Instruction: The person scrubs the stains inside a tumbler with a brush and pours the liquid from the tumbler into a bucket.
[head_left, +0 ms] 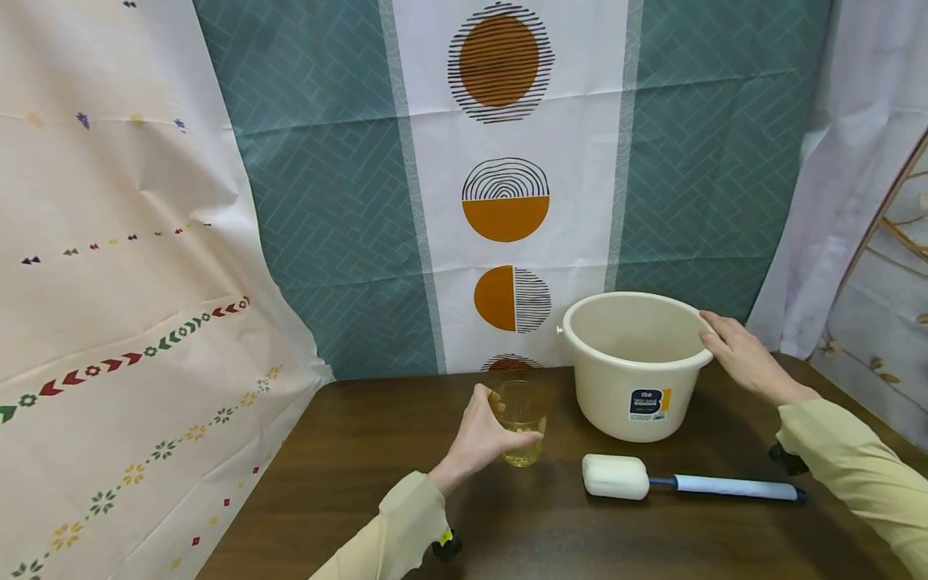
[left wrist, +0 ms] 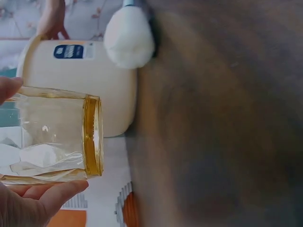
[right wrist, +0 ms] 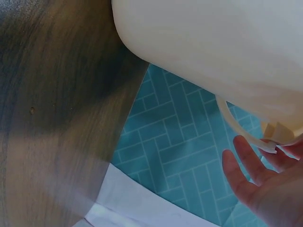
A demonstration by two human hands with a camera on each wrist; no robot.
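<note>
A clear amber drinking glass (head_left: pixel 524 419) is in my left hand (head_left: pixel 484 431), gripped between thumb and fingers around its side. The left wrist view shows the base of the glass (left wrist: pixel 94 137) past the fingertips. On the right, my right hand (head_left: pixel 750 362) holds the rim of a cream plastic bucket (head_left: pixel 616 395), thumb over the edge. From the right wrist view, several fingers (right wrist: pixel 244 175) of that hand lie outside the bucket, beside its handle (right wrist: pixel 232 120). A label marks the bucket's front.
In front of the bucket lies a sponge brush with a white head (head_left: pixel 615 477) and a pale blue handle (head_left: pixel 735 486). Everything stands on a dark wooden table (head_left: pixel 348 459). Patterned cloth (head_left: pixel 326 201) hangs behind the table and along both sides.
</note>
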